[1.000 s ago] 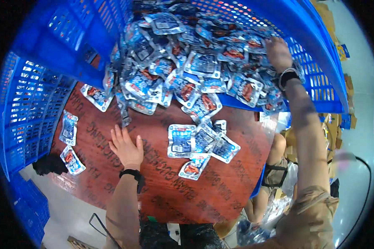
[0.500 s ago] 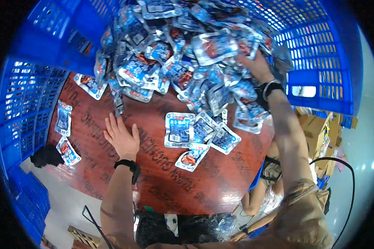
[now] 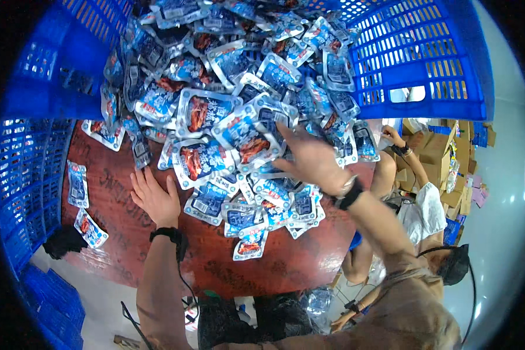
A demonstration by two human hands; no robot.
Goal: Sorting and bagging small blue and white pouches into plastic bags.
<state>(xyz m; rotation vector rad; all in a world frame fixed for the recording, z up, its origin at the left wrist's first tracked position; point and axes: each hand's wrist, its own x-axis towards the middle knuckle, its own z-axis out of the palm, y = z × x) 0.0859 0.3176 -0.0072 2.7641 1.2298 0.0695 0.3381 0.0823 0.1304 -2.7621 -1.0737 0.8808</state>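
On the left, a blue slotted plastic crate (image 3: 26, 175) is standing beside the red-brown wooden table (image 3: 286, 277). Near it, two small flat blue-and-silver packets, one farther (image 3: 77, 185) and one nearer (image 3: 91, 228), are lying on the table. To their right, the left hand (image 3: 157, 201), wearing a black band on the wrist, is resting with its fingers straight and spread, holding nothing. In the middle, a large heap of shiny blue-and-silver packets (image 3: 207, 111) is covering the far part of the table and reaching into a big blue plastic crate (image 3: 385, 109). On the heap's right side, the right hand (image 3: 318, 160) is touching packets; its thumb and forefinger are standing apart, but I cannot tell if they are gripping one. Farther right, a person in white (image 3: 420, 210) is sitting near brown cardboard boxes (image 3: 437, 151).
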